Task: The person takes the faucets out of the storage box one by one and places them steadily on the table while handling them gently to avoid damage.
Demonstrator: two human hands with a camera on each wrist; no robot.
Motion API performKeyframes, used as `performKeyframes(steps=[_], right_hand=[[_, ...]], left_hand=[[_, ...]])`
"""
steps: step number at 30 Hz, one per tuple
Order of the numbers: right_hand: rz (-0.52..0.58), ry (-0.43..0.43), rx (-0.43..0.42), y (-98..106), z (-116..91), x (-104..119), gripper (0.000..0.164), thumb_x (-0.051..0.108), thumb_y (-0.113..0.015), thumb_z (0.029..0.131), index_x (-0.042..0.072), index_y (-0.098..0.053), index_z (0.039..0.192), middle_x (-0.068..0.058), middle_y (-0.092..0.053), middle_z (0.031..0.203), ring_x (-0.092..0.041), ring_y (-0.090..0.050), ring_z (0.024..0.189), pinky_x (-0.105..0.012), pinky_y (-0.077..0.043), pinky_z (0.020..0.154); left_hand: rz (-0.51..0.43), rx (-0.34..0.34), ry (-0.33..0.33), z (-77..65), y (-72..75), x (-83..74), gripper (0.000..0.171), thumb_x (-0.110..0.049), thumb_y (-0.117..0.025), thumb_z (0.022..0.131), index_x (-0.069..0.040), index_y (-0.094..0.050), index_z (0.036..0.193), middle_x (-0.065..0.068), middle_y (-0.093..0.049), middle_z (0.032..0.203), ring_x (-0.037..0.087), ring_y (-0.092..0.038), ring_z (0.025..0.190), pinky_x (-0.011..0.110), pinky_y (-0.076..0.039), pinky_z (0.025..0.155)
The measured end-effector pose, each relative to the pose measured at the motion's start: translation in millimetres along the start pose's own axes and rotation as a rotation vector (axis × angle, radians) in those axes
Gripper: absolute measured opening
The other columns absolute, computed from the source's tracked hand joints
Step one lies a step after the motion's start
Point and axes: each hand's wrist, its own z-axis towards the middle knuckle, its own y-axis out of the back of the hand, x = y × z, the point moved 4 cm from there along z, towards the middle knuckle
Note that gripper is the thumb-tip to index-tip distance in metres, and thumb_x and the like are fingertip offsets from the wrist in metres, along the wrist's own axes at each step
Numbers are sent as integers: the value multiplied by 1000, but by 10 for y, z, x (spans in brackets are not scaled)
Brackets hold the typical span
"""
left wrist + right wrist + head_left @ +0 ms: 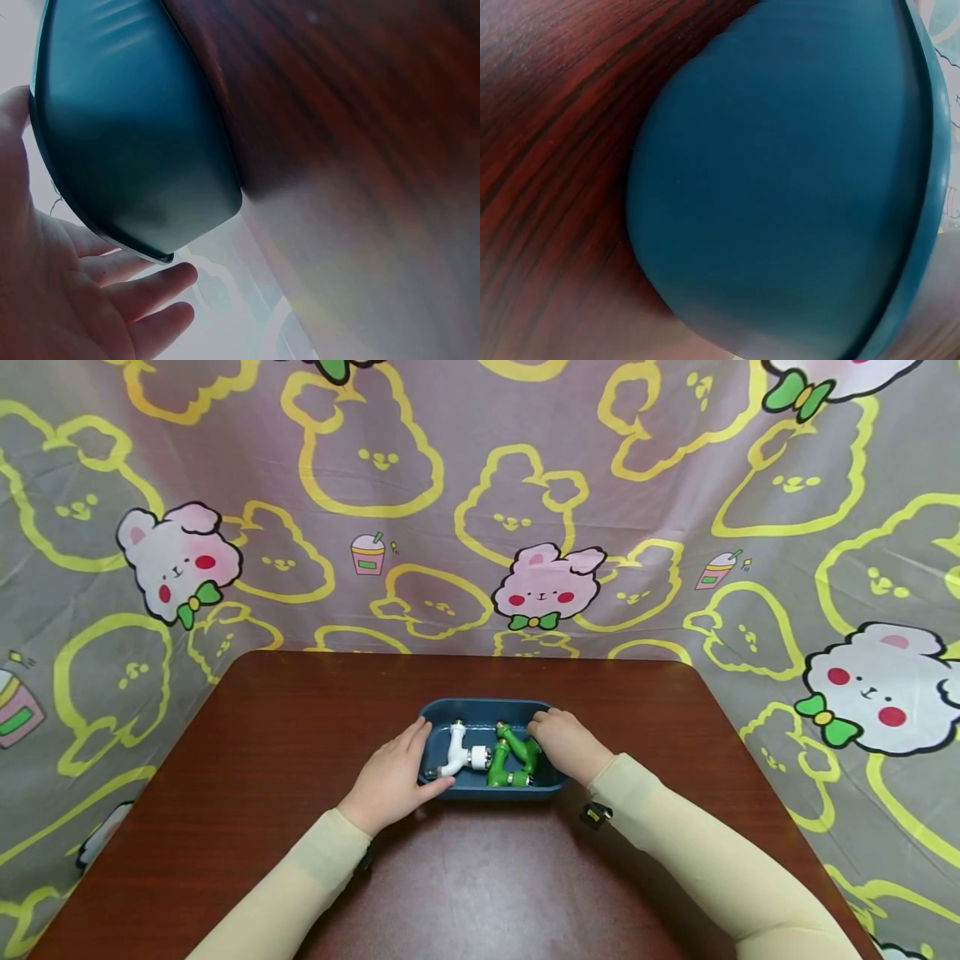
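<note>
A dark blue tray (491, 794) sits on the table, holding a white tap (454, 752) and two green taps, one upright in view (498, 763) and one slanting behind it (517, 745). At the tray's left end is my left hand (393, 777), its thumb along the front rim and its fingers fairly straight by the left rim. The left wrist view shows those fingers (154, 289) spread beside the rim. My right hand (567, 743) reaches over the right end, fingers bent down close by the slanting green tap. Its fingertips are hidden, so I cannot tell whether they grip it.
The brown wooden table (300, 718) extends around the tray. A cartoon-patterned curtain (420, 543) hangs behind the table and along both sides. A small black device (596, 814) is worn under the right wrist.
</note>
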Motion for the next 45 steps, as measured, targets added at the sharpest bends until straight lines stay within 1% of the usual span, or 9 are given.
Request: performKeyframes(steps=[10,19,23,28,32,36,37,41,45], right_hand=[[32,-3,-6,-22,4,-14,17,-1,-71,94,7,-79,107,-9,-74,99,-23,-63,87,-38,-57,83],[-21,32,-73,-10,-18,-2,15,-3,-69,94,8,-78,98,-6,-71,91,-21,-58,79,-36,-53,73],[-33,23,-62,11,-27,4,13,0,-70,95,8,-75,102,-7,-69,98,-22,-58,84,-37,-53,74],[-32,27,-35,67,-43,5,19,2,-68,98,8,-73,114,-9,-69,114,-26,-64,101,-42,-56,83],[19,56,-19,87,-54,-30,27,5,-70,97,7,-70,124,-10,-67,123,-25,-67,108,-42,-57,91],[105,62,-5,108,-56,-51,32,8,-75,94,7,-69,125,-10,-68,121,-23,-68,104,-42,-57,96],[125,58,7,139,-59,-43,33,9,-76,93,6,-69,125,-10,-68,121,-23,-69,103,-42,-57,97],[215,53,26,147,-56,-60,37,10,-79,91,8,-69,126,-8,-68,121,-19,-69,100,-41,-58,95],[306,39,55,153,-53,-68,39,12,-79,91,9,-68,128,-7,-66,122,-18,-69,101,-42,-59,95]], left_hand=[[4,0,0,8,-14,11,100,-63,-72,88,3,-39,155,24,-39,162,39,-48,144,54,-44,114],[-8,-1,-7,17,-17,7,100,-62,-73,88,4,-39,155,25,-39,161,39,-48,144,54,-45,114],[-14,1,-8,17,-11,5,99,-62,-73,88,4,-40,155,25,-39,161,40,-48,144,54,-45,114],[-22,6,-7,14,1,2,99,-61,-73,88,4,-40,155,25,-39,161,40,-48,144,54,-44,114],[-24,4,-12,17,0,1,99,-61,-73,89,5,-39,155,25,-39,161,40,-48,144,54,-45,114],[-27,4,-13,19,4,-3,99,-61,-72,89,5,-39,155,25,-39,161,40,-48,144,54,-44,114],[-26,3,-15,19,3,-4,99,-61,-73,89,5,-39,155,25,-39,161,40,-48,143,54,-44,114],[-27,3,-14,19,4,-7,98,-60,-73,89,5,-39,155,25,-39,161,40,-48,143,55,-45,113],[-27,10,-9,17,-2,-1,98,-60,-73,89,5,-39,155,25,-38,161,40,-48,143,54,-44,114]])
